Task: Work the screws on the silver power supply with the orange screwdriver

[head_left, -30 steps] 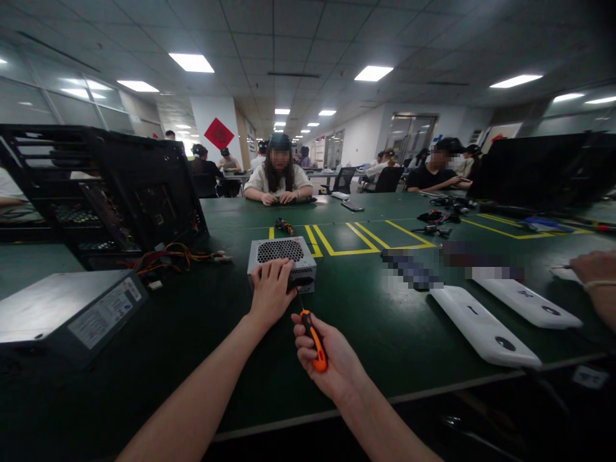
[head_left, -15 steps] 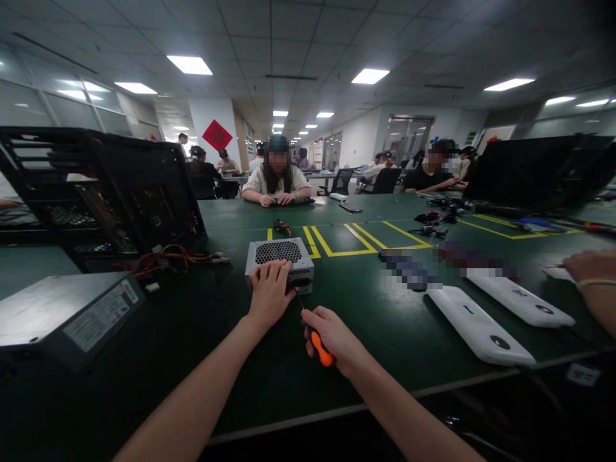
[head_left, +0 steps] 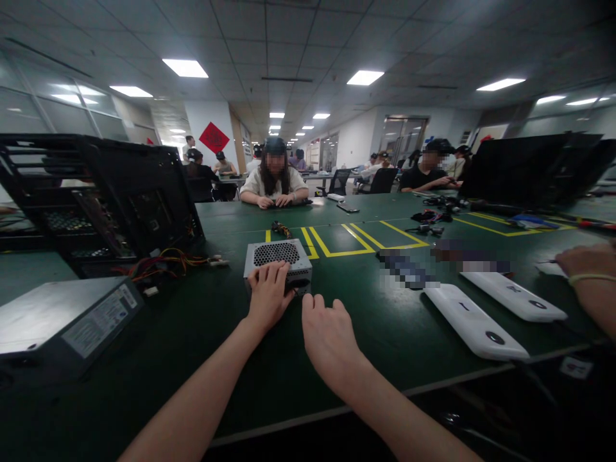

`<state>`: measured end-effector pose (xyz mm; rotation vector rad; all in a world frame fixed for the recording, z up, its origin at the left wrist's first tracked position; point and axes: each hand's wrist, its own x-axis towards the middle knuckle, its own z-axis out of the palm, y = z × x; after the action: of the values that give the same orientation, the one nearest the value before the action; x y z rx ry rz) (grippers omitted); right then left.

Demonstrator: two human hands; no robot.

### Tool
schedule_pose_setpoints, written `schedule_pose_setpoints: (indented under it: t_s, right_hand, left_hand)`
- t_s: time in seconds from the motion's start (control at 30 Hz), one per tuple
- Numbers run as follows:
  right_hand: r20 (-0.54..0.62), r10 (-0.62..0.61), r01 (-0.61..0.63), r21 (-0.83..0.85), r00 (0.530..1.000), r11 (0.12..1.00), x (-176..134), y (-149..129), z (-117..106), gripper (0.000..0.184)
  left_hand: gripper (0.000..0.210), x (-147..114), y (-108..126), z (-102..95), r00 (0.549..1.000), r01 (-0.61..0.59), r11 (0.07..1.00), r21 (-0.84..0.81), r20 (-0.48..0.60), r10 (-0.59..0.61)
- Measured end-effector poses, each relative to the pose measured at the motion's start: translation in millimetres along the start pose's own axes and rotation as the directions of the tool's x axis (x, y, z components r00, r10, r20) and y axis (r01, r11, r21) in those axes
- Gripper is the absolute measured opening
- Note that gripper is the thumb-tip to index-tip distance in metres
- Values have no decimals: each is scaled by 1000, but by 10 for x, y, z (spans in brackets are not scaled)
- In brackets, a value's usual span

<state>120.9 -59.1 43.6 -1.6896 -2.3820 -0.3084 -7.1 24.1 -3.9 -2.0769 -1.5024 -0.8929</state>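
Observation:
A grey power supply unit [head_left: 299, 255] with a honeycomb fan grille sits on the green table. My left hand [head_left: 269, 295] lies over its near left corner, fingers on top and thumb low by the near face, gripping it. Just right of that thumb is my right hand [head_left: 332, 337], back of the hand up and fingers curled closed. The orange and black screwdriver seen in this hand half a second ago is hidden now, apparently under the fist; its tip cannot be made out.
At left stand an open black computer case [head_left: 110, 199] with loose cables [head_left: 163, 260] and a second power supply [head_left: 72, 321]. White devices [head_left: 476, 324] lie at right, near another person's hand [head_left: 587, 263]. A person [head_left: 274, 179] sits opposite. Yellow tape [head_left: 337, 254] marks the table.
My right hand has turned over, knuckles up, so the screwdriver's orange handle has gone from sight. My left hand keeps its place on the power supply. The view has shifted slightly.

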Motion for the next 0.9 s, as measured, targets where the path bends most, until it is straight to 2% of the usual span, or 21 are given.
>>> schedule_pose_setpoints:
  t_s: [0.13, 0.27, 0.43, 0.53, 0.63, 0.73, 0.83, 0.9]
  right_hand:
    - [-15, 7, -7, 24, 1000, 1000, -59, 23, -28, 21]
    - [-103, 42, -41, 19, 994, 999, -103, 38, -40, 28]
    - [-258, -13, 31, 68, 966, 997, -119, -26, 92, 26]
    - [-308, -102, 119, 39, 946, 992, -124, -100, 183, 21]
    - [-308, -215, 221, -15, 927, 975, -136, -146, 242, 17]
    - [-268, -264, 270, -15, 926, 963, -147, -138, 238, 14]
    - [-231, -258, 272, 33, 938, 962, -150, -92, 167, 19]
    - [-217, -202, 220, 61, 955, 974, -140, -47, 105, 29]
  left_hand:
    - [49, -3, -1, -1, 1000, 1, 1000, -4, 1, -1]
    - [49, -2, 12, -21, 1000, 8, 1000, -21, 7, -8]
    - [48, -4, 16, -32, 1000, 8, 1000, -21, 8, -8]
    - [46, -1, 12, -17, 1000, 10, 1000, -6, 2, -10]
    - [48, -1, 8, -1, 1000, 12, 1000, 4, -4, -12]
    - [51, -10, 4, 3, 1000, 4, 1000, 5, -11, -4]
    - [46, -24, 4, -8, 1000, -22, 1000, 17, -10, 22]
    - [38, -32, 13, -22, 999, -45, 999, 29, -2, 45]
